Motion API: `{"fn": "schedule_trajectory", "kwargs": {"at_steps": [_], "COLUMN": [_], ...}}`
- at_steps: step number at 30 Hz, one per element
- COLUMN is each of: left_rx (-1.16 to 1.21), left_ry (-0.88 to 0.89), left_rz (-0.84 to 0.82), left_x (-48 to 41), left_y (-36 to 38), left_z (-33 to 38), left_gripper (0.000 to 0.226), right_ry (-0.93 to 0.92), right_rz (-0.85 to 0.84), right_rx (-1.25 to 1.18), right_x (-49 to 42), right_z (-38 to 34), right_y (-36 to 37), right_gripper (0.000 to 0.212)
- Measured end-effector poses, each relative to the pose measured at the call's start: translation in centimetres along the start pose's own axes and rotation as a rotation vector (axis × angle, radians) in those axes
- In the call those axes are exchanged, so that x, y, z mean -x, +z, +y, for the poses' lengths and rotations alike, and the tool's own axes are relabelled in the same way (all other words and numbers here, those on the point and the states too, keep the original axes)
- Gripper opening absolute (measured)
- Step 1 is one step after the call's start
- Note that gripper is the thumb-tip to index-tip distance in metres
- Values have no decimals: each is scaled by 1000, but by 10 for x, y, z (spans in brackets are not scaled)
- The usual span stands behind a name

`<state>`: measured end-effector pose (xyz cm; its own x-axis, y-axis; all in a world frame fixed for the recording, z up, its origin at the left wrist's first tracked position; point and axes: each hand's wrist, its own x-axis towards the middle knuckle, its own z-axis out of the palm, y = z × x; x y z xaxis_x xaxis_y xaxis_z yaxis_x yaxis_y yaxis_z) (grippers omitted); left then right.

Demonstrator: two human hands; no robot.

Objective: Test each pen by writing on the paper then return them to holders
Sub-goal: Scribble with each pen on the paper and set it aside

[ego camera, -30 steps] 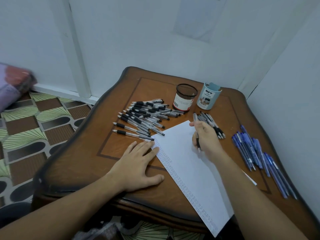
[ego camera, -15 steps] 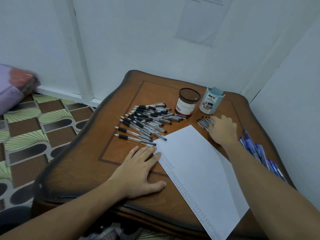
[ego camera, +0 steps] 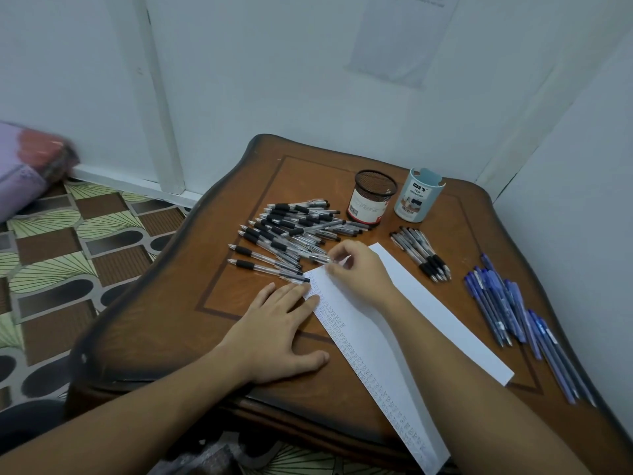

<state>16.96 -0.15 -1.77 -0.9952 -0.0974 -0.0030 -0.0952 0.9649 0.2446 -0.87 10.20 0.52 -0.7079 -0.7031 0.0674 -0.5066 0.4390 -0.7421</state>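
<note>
Two bare hands are at the bench [ego camera: 239,303], and the right hand [ego camera: 359,269] does the finer work. Its grip is closed, with thumb and curled fingertips pinching the near end of a clear pen [ego camera: 313,258] at the five o'clock edge of the pile [ego camera: 291,228] of black-sleeved pens. That pen sits just beyond the far corner of the paper [ego camera: 394,337]; whether it is lifted clear of its neighbours I cannot tell. The right wrist bends toward ten o'clock with the knuckles up, and the forearm crosses the sheet from the view's five o'clock corner. The left hand [ego camera: 281,323] holds nothing. Its grip is spread flat, palm down on the wood, with straight fingers pointing toward one o'clock and their tips resting on the paper's left edge, beside a column of small written marks; the thumb juts toward three o'clock. The sheet lies slanted from eleven to five o'clock, its near end overhanging the bench's front edge. At twelve o'clock from the paper stands a dark mesh holder [ego camera: 371,197], and just at its three o'clock a pale blue holder [ego camera: 416,197], both upright. A small bundle [ego camera: 421,252] of pens lies at one o'clock of the sheet, and a spread of blue pens [ego camera: 496,303] lies at three o'clock near the bench's right edge, apart from the paper.
</note>
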Motion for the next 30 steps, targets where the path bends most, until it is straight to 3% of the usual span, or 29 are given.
{"fn": "schedule_trajectory", "kwargs": {"at_steps": [5, 9, 12, 16, 21, 30], "left_rx": [8, -16, -19, -4, -6, -8], "left_ry": [-4, -3, 1, 4, 7, 3], "left_rz": [17, 13, 16, 28, 24, 22], "left_x": [1, 1, 0, 0, 0, -1], "left_y": [0, 2, 3, 4, 4, 4], "left_z": [0, -1, -2, -2, -2, -1], "left_gripper": [103, 102, 101, 102, 102, 101], "right_ry": [282, 188, 208, 218, 171, 322], "right_rz": [212, 304, 301, 185, 164, 170], "right_rx": [-807, -1202, -1225, -1242, -1292, -1178], "right_x": [6, 26, 40, 53, 62, 62], "right_z": [-10, -16, -16, -17, -21, -14], "right_y": [-34, -54, -57, -54, -46, -32], "right_gripper": [7, 19, 27, 17, 38, 21]}}
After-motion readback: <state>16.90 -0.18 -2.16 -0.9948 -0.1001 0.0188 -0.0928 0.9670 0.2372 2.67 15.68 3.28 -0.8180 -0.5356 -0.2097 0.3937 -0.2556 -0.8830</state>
